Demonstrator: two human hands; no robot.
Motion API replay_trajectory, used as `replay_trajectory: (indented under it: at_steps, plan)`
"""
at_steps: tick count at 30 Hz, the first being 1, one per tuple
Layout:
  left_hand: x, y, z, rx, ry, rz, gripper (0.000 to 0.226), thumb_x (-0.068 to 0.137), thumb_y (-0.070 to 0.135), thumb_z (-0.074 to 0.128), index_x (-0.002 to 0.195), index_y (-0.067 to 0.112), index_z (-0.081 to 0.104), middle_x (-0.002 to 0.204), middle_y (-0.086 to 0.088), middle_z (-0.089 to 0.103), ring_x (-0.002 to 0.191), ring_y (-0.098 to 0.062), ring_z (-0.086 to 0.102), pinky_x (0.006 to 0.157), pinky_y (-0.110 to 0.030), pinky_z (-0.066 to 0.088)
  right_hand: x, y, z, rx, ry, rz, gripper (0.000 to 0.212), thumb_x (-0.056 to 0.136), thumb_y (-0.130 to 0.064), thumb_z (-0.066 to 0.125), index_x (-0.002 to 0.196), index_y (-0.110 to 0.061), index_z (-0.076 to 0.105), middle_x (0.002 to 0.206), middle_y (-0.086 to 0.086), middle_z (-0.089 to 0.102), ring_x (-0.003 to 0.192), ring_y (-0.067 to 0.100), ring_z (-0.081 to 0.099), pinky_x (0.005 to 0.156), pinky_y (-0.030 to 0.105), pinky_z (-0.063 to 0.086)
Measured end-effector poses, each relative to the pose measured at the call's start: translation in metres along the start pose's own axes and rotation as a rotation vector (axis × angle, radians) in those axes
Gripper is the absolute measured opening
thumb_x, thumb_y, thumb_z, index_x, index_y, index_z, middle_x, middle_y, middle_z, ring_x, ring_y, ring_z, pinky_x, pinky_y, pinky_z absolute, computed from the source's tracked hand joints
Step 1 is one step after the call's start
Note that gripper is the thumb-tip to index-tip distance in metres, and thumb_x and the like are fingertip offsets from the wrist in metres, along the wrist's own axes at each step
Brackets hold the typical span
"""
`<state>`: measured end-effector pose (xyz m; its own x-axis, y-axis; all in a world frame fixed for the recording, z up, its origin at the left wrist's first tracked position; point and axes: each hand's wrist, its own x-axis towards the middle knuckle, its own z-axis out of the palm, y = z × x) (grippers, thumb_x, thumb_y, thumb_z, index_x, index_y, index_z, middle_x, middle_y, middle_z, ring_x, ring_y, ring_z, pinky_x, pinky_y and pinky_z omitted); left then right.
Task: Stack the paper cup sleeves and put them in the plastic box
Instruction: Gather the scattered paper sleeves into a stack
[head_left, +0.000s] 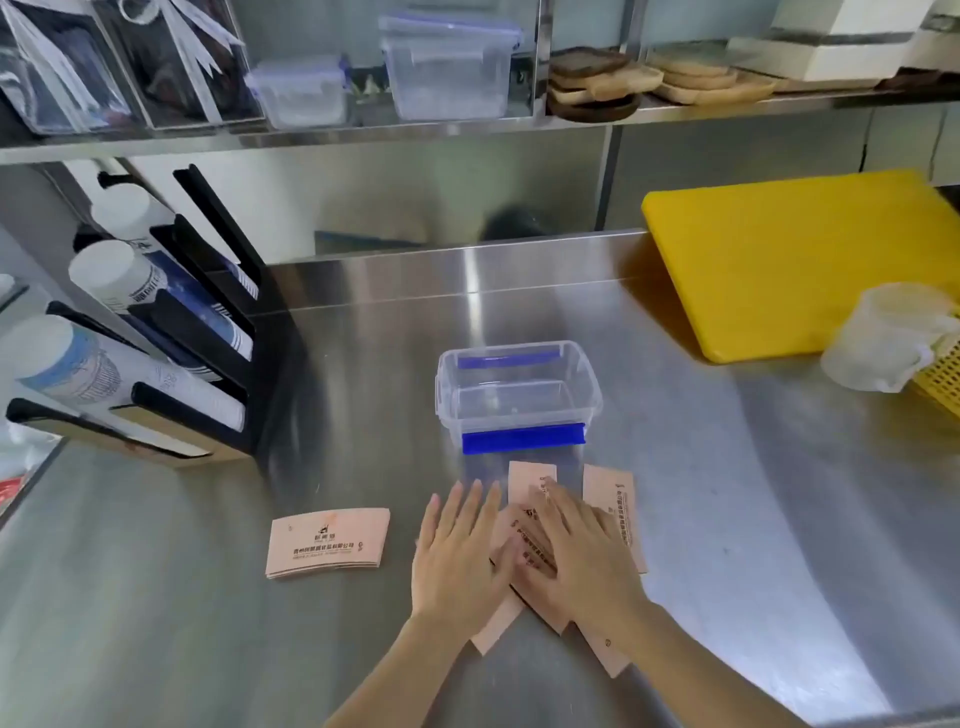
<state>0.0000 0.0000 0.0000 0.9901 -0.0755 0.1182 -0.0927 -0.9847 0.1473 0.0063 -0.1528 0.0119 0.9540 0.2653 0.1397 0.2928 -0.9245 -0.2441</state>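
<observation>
Several pink paper cup sleeves (613, 499) lie fanned out flat on the steel counter just in front of a clear plastic box (519, 389) with blue clips, which stands open and holds nothing. My left hand (460, 551) and my right hand (576, 551) rest flat on these loose sleeves, fingers spread, covering their middles. To the left, apart from the hands, a small neat stack of sleeves (327, 543) lies on the counter.
A black cup dispenser rack (208, 332) with paper cups stands at the left. A yellow cutting board (800, 265) leans at the back right, with a plastic measuring cup (888, 338) and a yellow basket (943, 376) beside it. The shelf above holds lidded plastic containers (449, 67).
</observation>
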Motion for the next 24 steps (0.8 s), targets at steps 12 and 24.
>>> replay_trajectory:
  at_steps: [12, 24]
  plan:
    - [0.003, 0.014, -0.014, -0.372, -0.191, -0.069, 0.046, 0.086, 0.028, 0.054, 0.131, 0.024, 0.044, 0.126, 0.003, 0.051, 0.121, -0.017, 0.044, 0.11, -0.026, 0.018, 0.007, -0.009, -0.005, 0.172, -0.213, 0.13, 0.047, 0.075, -0.054, 0.052, 0.103, -0.017, 0.054, 0.117, -0.002, 0.049, 0.107, 0.02, 0.043, 0.093, 0.029, 0.032]
    - [0.016, 0.021, -0.076, -1.312, -0.016, -0.46, 0.05, 0.075, 0.006, 0.072, 0.11, 0.026, 0.044, 0.096, 0.004, 0.065, 0.085, -0.01, 0.064, 0.065, -0.02, 0.047, 0.031, -0.01, -0.063, 0.99, -0.166, 0.295, 0.043, 0.084, -0.016, 0.062, 0.114, -0.038, 0.041, 0.101, -0.007, 0.062, 0.089, 0.016, 0.064, 0.056, 0.021, 0.049]
